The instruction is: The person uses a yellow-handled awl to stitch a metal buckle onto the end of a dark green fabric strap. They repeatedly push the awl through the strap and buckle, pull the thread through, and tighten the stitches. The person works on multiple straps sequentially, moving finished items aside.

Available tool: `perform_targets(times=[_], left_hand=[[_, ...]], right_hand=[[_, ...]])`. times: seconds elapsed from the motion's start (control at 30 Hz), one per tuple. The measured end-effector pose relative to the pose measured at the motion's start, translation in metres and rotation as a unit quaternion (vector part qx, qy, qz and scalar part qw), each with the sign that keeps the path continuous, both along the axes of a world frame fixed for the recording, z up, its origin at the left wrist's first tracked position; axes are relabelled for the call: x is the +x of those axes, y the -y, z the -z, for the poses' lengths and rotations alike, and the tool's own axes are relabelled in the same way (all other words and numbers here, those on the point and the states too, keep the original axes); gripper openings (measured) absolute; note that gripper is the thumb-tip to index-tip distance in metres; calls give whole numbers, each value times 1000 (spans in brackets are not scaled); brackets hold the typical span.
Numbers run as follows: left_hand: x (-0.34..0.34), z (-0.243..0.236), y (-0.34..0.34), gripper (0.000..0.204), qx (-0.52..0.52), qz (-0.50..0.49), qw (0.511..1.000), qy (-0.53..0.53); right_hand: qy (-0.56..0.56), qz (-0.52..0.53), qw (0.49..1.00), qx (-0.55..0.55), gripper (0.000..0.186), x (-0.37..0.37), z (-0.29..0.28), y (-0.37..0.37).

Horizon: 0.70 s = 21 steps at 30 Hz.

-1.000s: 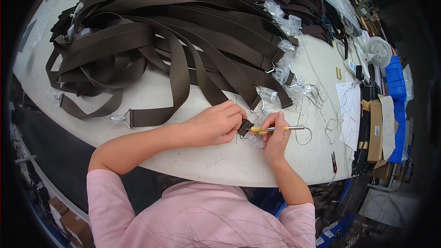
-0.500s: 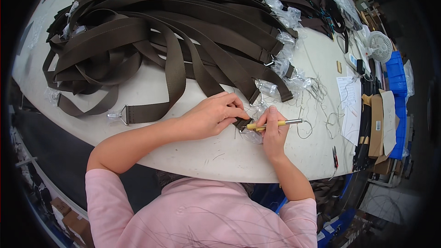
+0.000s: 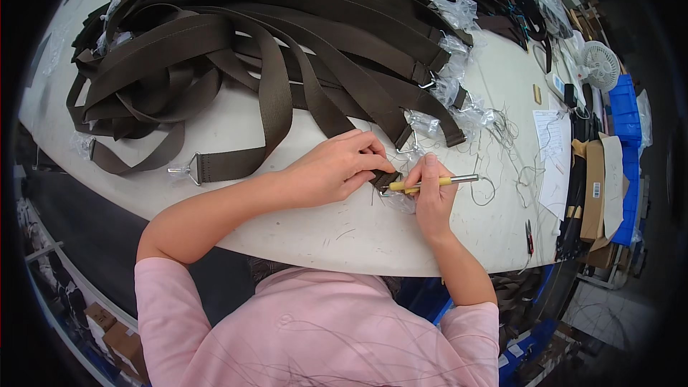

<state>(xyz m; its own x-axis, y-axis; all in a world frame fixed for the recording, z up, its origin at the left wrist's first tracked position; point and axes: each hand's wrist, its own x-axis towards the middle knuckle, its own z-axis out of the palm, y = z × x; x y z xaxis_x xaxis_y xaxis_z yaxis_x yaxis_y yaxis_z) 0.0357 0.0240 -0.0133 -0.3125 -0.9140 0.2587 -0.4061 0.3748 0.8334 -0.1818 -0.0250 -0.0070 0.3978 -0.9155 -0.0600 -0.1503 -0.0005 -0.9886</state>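
My left hand (image 3: 349, 168) is closed on the end of a dark brown webbing strap (image 3: 385, 180), which lies on the table with a metal ring at its tip. In my right hand (image 3: 432, 195) is a slim yellow pen-like tool (image 3: 459, 180) with a silver rear end, held much like a pencil. The tool's front points at the strap end, close to my left fingertips. Its exact tip is too small to make out. Clear plastic wrap (image 3: 401, 203) lies under the ring, partly behind my right hand.
A large heap of brown straps (image 3: 215, 43) covers the far left of the table (image 3: 322, 236), many with plastic-wrapped metal ends. Loose threads (image 3: 502, 129), paper sheets (image 3: 552, 158), small snips (image 3: 529, 236), a white fan (image 3: 600, 64) and blue bins (image 3: 625, 115) are on the right.
The whole view has shifted slightly. Both hands stay at the strap end, and the tool keeps nearly the same place against it.
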Motion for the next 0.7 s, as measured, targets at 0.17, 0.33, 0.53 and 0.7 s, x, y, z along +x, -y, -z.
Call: perform_targets(times=[0.17, 0.33, 0.53, 0.7], left_hand=[[0, 1, 0, 35, -7, -4, 1000, 9], [1, 0, 0, 35, -2, -4, 1000, 7], [1, 0, 1, 34, -8, -5, 1000, 10], [0, 2, 1, 26, -13, 3, 1000, 2]], right_hand=[[-1, -1, 1000, 0, 53, 1, -1, 0], [-7, -4, 1000, -3, 54, 0, 1, 0], [-12, -4, 1000, 1, 54, -1, 1, 1], [-5, -2, 1000, 1, 54, 0, 1, 0]])
